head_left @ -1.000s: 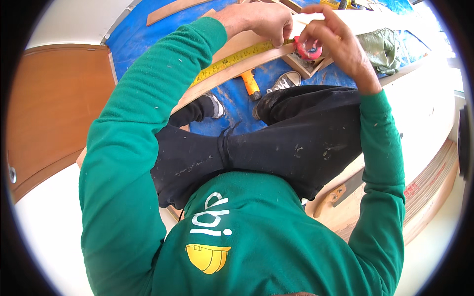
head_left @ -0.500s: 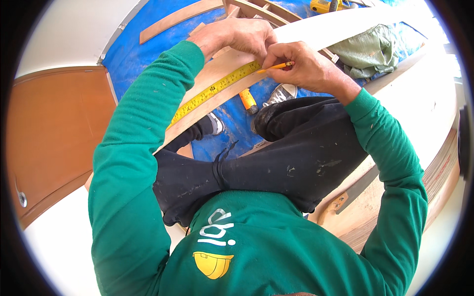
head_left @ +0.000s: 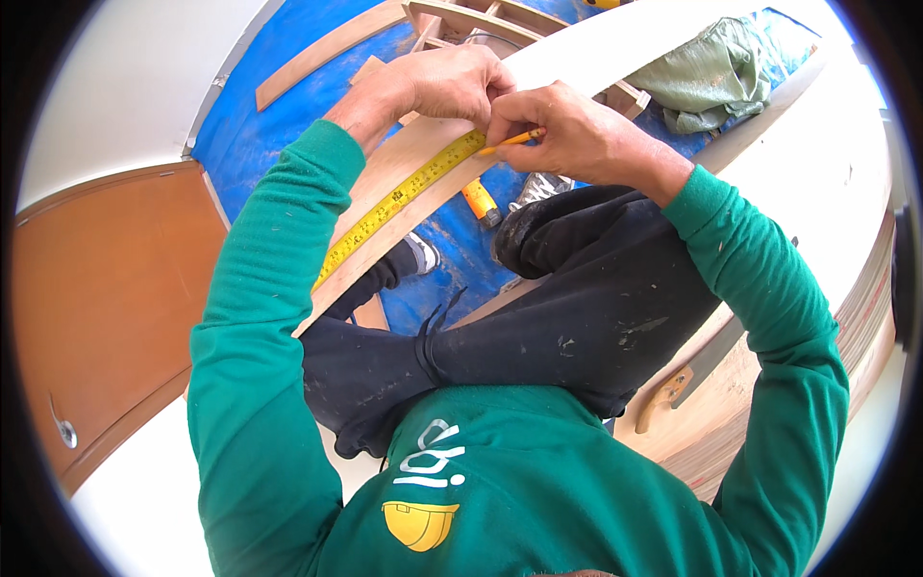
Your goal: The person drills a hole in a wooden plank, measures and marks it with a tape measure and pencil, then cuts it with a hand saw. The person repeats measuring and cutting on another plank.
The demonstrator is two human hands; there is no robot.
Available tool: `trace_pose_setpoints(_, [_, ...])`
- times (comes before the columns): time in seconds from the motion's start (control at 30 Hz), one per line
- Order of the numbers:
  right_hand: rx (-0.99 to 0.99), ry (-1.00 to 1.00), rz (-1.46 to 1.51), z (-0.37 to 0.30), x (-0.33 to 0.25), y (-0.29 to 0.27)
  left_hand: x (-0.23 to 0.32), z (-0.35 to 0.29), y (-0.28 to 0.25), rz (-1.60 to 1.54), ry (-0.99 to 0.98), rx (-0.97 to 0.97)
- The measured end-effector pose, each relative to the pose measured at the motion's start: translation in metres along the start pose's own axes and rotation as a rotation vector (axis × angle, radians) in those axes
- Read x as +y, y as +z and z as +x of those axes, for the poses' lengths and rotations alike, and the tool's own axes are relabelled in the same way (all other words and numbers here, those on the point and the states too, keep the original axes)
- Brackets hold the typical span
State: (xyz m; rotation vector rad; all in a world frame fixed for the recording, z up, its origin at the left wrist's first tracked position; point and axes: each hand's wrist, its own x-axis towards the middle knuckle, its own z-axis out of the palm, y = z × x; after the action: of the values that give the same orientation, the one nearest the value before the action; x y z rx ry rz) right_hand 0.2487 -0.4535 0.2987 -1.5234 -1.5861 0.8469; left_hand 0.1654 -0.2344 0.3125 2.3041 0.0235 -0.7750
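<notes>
A yellow tape measure (head_left: 396, 200) lies stretched lengthwise along a pale wooden board (head_left: 373, 185) that crosses in front of me above my lap. My left hand (head_left: 450, 85) is curled closed over the far end of the visible tape; its fingertips are partly hidden behind my right hand. Pinched in my right hand (head_left: 582, 137) is an orange-yellow pencil (head_left: 519, 140), its tip at the tape's near edge on the board. The knuckles of both hands meet or nearly meet.
A handsaw (head_left: 687, 380) rests on stacked sheets at the right. Below the board, an orange-and-black tool handle (head_left: 481, 203) lies on blue sheeting (head_left: 437, 298) by my shoes. Beyond are a green sack (head_left: 707, 77), a wooden frame (head_left: 490, 24) and a loose plank (head_left: 327, 53).
The view has shifted slightly, so hands, board and tape appear farther left. The pencil tip sits closer to the tape's edge. Both hands keep their grips.
</notes>
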Motion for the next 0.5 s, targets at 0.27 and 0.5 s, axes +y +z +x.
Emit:
trace_pose_setpoints(0.27, [0.032, 0.001, -0.003, 0.0018, 0.004, 0.0044, 0.0011, -0.0027, -0.0004, 0.021, 0.008, 0.003])
trace_pose_setpoints(0.5, [0.048, -0.006, 0.009, 0.0033, 0.0076, 0.0061, -0.0047, 0.0008, -0.0006, 0.01, 0.016, -0.025])
